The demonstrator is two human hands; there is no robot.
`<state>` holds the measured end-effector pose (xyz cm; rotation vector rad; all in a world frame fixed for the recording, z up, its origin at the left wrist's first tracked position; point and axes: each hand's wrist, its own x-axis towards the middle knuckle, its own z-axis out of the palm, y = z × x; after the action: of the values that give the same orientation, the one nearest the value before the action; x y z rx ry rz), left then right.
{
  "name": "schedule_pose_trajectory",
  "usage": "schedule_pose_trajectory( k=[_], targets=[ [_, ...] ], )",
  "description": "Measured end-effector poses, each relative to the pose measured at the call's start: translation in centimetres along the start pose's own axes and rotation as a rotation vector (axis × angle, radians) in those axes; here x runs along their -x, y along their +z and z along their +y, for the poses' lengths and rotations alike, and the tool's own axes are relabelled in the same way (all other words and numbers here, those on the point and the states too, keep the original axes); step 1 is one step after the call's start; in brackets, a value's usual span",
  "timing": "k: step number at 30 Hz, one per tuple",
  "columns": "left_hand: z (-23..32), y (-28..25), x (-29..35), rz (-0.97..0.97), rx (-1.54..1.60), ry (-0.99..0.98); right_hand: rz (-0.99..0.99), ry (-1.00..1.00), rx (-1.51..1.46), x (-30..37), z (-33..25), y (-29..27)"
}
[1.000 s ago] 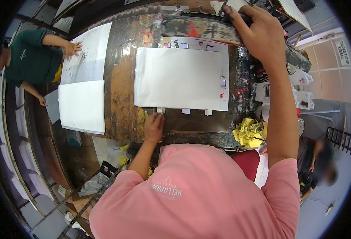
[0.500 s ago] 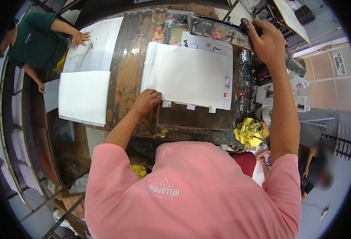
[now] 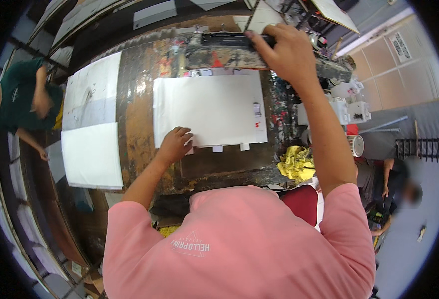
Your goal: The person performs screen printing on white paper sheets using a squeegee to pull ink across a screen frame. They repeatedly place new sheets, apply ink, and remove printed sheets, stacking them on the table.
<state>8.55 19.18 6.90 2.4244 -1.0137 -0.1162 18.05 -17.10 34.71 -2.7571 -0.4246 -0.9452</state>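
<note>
White paper (image 3: pixel 209 107) lies on the stained wooden worktable, over a printed sheet (image 3: pixel 259 114) whose right strip shows small red and purple marks. Small tabs (image 3: pixel 218 148) stick out along the paper's near edge. My left hand (image 3: pixel 176 145) rests at the near left corner of the paper, fingers spread and slightly bent. Beyond the far edge of the paper is a paint-stained wooden frame (image 3: pixel 224 57), apparently for screen printing. My right hand (image 3: pixel 287 52) grips its bar toward the right end, thumb on the near side.
A stack of white sheets (image 3: pixel 92 157) lies at the table's left side, near a co-worker in a dark green shirt (image 3: pixel 22 94). Crumpled yellow cloth or paper (image 3: pixel 297 164) sits at the right front corner. Further right are white containers (image 3: pixel 356 112) and another person (image 3: pixel 396 182).
The white paper has shifted and straightened over the printed sheet. The wooden bar in my right hand is more level. The co-worker's hand has left the sheets. The whole view has shifted.
</note>
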Motion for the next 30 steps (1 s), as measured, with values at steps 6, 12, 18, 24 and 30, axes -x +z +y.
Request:
schedule_pose_trajectory(
  k=[6,12,18,24,30],
  targets=[
    [8.3,12.1,-6.0,0.134,-0.193,-0.201,0.005,0.032,-0.012,-0.6,0.5,0.2],
    [10.4,15.0,-6.2,-0.002,-0.163,-0.291,-0.045,0.068,-0.008,-0.6,0.4,-0.1],
    [12.4,8.1,-8.3,0.190,0.286,-0.328,-0.085,0.082,-0.005,-0.5,0.3,0.1],
    [17.9,-5.0,-9.0,0.591,1.855,-0.307,-0.299,0.037,-0.030,7.4,-1.7,0.6],
    [16.5,2.6,-3.3,0.521,2.011,-0.980,-0.752,0.034,-0.216,17.9,1.1,7.6]
  ],
)
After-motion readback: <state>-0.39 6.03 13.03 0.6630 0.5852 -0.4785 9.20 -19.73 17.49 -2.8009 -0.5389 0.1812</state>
